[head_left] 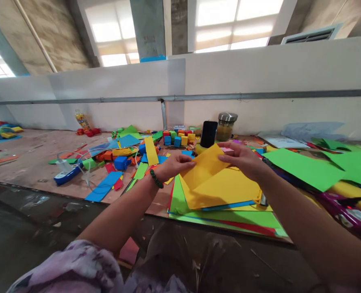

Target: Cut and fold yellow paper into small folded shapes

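Note:
A yellow sheet of paper (220, 185) is partly folded, its upper flap bent over above a stack of coloured sheets (229, 217). My left hand (174, 165) pinches the flap's left corner; a dark bead bracelet circles that wrist. My right hand (243, 160) grips the flap's upper right edge with closed fingers. The stack beneath shows green, red and blue edges and lies at the near edge of the wooden table (37, 158).
A black phone (208, 134) stands upright behind my hands, next to a glass jar (225, 127). Coloured blocks (177, 137) and paper strips litter the table's middle. Large green sheets (308, 169) lie to the right. A blue and white device (65, 176) with a cable sits left.

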`<state>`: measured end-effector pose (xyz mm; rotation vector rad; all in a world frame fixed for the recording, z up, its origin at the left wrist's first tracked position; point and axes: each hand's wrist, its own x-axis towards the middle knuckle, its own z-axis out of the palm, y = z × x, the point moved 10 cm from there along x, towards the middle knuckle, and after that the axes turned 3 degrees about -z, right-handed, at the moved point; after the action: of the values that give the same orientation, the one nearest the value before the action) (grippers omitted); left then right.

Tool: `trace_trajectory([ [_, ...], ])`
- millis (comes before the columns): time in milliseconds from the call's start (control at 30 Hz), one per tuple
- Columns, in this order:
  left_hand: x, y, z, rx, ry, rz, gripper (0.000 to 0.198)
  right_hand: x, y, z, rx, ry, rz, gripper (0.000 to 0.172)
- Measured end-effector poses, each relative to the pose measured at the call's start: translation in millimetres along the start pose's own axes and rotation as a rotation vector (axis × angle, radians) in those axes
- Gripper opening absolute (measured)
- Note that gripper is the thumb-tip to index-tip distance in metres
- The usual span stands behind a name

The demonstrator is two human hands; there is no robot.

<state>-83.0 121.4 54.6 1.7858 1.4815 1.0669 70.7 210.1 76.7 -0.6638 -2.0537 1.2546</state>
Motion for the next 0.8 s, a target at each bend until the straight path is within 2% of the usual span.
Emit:
trace_trajectory([
  [67, 5.0, -7.5, -7.3, -0.304, 0.030, -0.046, 0.044, 5.7, 5.7, 4.9, 0.137, -0.032, 0.063, 0.063],
  [133, 9.9, -18.9, -8.3, -0.400, 0.069, -0.099, 0.051, 11.5, 15.0, 8.0, 0.224, 0.015, 0.088, 0.066],
  [200, 13.6, -26.1, -7.8, -0.367, 0.132, -0.108, 0.060, 15.8, 26.2, 6.9, 0.281, 0.125, 0.078, 0.067],
  [267, 15.4, -26.5, -5.4, -0.243, 0.210, -0.071, 0.077, 16.7, 36.1, 7.1, 0.292, 0.215, 0.053, 0.068],
  [300, 16.6, -24.7, 1.8, -0.163, 0.202, -0.046, 0.088, 16.0, 38.7, 8.5, 0.281, 0.238, 0.031, 0.068],
  [367, 20.0, -23.5, 25.1, -0.084, 0.111, -0.017, 0.100, 12.8, 39.5, 12.9, 0.239, 0.254, -0.021, 0.067],
  [467, 23.6, -29.2, 47.4, -0.180, 0.063, -0.020, 0.097, 6.6, 36.3, 19.6, 0.176, 0.254, -0.079, 0.064],
  [600, 23.5, -43.2, 57.2, -0.459, 0.039, -0.109, 0.088, 6.1, 36.1, 24.7, 0.188, 0.234, -0.085, 0.064],
  [667, 20.2, -47.3, 61.1, -0.576, 0.001, -0.171, 0.090, 8.0, 36.7, 26.4, 0.211, 0.224, -0.075, 0.065],
  [800, 15.6, -33.9, 66.0, -0.705, -0.063, -0.130, 0.095, 8.3, 32.1, 36.9, 0.233, 0.185, -0.064, 0.065],
])
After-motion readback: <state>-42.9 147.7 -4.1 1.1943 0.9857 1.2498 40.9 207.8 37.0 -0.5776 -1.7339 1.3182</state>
